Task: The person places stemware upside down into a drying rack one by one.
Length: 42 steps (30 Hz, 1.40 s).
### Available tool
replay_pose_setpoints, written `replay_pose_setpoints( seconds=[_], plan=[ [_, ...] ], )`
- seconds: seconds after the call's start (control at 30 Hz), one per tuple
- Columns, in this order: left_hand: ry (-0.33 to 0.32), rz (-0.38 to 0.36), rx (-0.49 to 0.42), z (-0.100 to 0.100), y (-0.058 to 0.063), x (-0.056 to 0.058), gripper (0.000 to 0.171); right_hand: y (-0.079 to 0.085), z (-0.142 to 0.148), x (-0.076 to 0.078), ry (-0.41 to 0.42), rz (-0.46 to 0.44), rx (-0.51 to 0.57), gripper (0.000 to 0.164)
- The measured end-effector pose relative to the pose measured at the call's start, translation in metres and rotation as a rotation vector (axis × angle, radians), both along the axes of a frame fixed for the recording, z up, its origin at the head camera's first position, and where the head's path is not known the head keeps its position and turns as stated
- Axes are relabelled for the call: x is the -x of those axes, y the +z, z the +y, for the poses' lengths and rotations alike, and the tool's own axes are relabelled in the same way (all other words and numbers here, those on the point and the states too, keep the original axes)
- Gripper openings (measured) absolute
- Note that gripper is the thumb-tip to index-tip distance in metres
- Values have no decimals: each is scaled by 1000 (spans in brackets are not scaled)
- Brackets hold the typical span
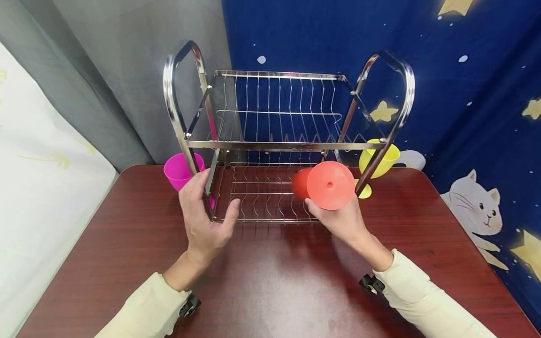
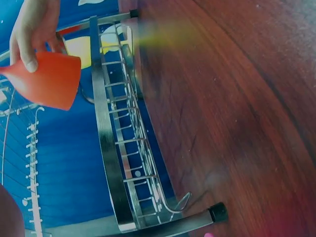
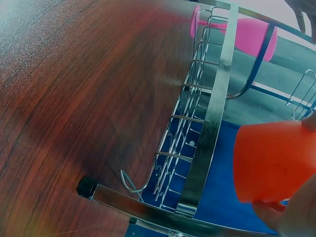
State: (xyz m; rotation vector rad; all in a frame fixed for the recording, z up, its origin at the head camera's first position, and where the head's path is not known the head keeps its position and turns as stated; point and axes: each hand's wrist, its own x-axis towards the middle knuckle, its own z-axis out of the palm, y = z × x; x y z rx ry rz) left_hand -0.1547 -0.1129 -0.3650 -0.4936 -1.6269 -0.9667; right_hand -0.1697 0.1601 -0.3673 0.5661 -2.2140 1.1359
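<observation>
In the head view my right hand (image 1: 340, 218) holds an orange-red plastic goblet (image 1: 330, 185) upside down, its round foot facing up toward me. Fingers wrap the bowl (image 3: 271, 160) in the right wrist view, where the mouth points down toward the lower shelf. A two-tier chrome dish rack (image 1: 270, 146) stands before me, and the goblet is at its right front. Beside the rack's left front post is my left hand (image 1: 200, 220), thumb spread apart from straight fingers and nothing in its grasp. The post partly overlaps that hand's fingertips.
A magenta goblet (image 1: 177, 171) stands upright on the table left of the rack. To the right, behind the post, stands a yellow goblet (image 1: 382, 162). The dark red wooden table (image 1: 270, 281) reaches back to a grey curtain and a blue starry one.
</observation>
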Motion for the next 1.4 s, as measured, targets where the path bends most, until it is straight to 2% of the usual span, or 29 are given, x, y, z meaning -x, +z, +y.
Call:
replay_pose_setpoints(
  seconds=[0.17,0.37,0.43,0.67,1.03,1.2,1.4],
  plan=[
    [69,53,-68,-2,2,3,60,6,-5,-4,-19,17,1,63],
    [62,28,-127,-5,3,4,62,25,-16,-17,-8,26,48,62],
    [68,15,-135,-7,3,4,63,24,-16,-15,-12,25,57,63],
    [68,18,-167,-7,4,5,65,1,-5,2,-39,30,47,62],
    [31,-11,-200,-7,6,7,64,-2,-4,5,-41,-27,40,63],
    [33,-62,-229,-11,4,10,64,-2,-4,7,-23,-37,46,59],
    [-17,-170,-228,-18,0,12,66,-2,-6,11,-27,-40,27,53]
  ],
)
